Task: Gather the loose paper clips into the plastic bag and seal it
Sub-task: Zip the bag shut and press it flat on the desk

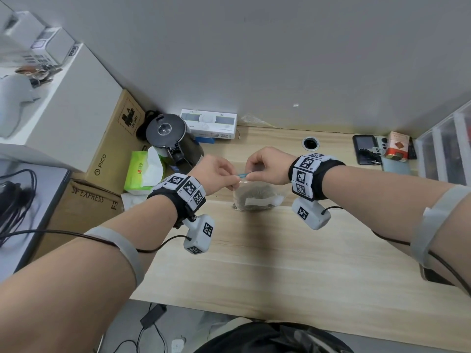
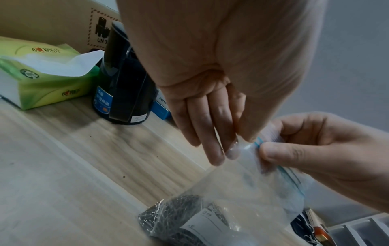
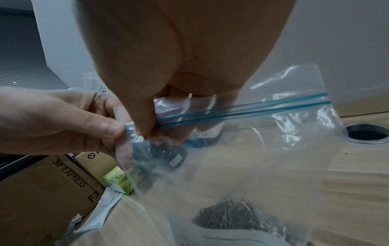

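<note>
A clear zip bag (image 1: 265,193) with a blue seal strip (image 3: 252,107) hangs upright over the wooden table (image 1: 280,256), its bottom resting on the top. A dark heap of paper clips (image 3: 231,214) and a white label (image 2: 202,223) lie inside at the bottom. My left hand (image 1: 233,180) pinches the strip at the bag's left top corner. My right hand (image 1: 251,174) pinches the strip right beside it, thumb in front (image 3: 143,119), fingers behind the plastic. The rest of the strip runs free to the right. No loose clips show on the table.
A black kettle (image 1: 173,141), a green tissue pack (image 1: 142,171) and cardboard boxes (image 1: 112,149) crowd the left. A white box (image 1: 211,126) stands at the back wall, a cable hole (image 1: 310,143) behind the bag. A phone (image 1: 365,149) and plastic drawers (image 1: 446,143) sit at right.
</note>
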### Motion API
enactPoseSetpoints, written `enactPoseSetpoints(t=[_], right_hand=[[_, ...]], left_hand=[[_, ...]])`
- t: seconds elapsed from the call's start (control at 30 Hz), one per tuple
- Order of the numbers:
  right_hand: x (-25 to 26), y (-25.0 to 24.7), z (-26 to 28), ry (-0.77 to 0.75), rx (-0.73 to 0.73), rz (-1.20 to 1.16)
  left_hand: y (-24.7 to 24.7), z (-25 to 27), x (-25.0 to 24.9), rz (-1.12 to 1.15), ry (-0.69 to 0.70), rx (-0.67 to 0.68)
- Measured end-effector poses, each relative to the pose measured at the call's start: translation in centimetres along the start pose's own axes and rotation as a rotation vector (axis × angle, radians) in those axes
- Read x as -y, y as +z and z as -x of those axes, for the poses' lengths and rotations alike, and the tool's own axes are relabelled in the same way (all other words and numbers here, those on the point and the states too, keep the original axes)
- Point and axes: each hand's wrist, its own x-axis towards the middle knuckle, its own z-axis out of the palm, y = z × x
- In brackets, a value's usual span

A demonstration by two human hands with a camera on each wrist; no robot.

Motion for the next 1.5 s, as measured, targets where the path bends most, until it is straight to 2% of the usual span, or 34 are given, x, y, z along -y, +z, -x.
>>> enactPoseSetpoints(t=[0.17, 0.73, 0.87, 0.97, 1.37, 1.5], right_hand=[[-0.2, 0.2, -0.2, 0.018, -0.003, -0.012], [0.4, 1.1, -1.1, 0.003, 0.007, 0.082], [0.5, 0.9, -1.0, 0.019, 0.070, 0.075], [0.1, -0.1, -0.5, 0.042, 0.096, 0.131], [-1.9, -2.4, 0.7, 0.140, 0.043, 0.216], [-2.5, -2.5, 1.1, 0.151, 0.043, 0.155]], left_hand=[[0.1, 0.1, 0.3, 0.045, 0.001, -0.027], [0.7, 0.0, 0.6, -0.146, 0.086, -0.044], [0.7, 0.1, 0.6, -0.233, 0.136, -0.022], [0.5, 0.1, 0.8, -0.230, 0.117, -0.033], [-0.3, -0.2, 1.4, -0.193, 0.096, -0.069], [-0.2, -0.4, 1.4, -0.198, 0.090, -0.067]])
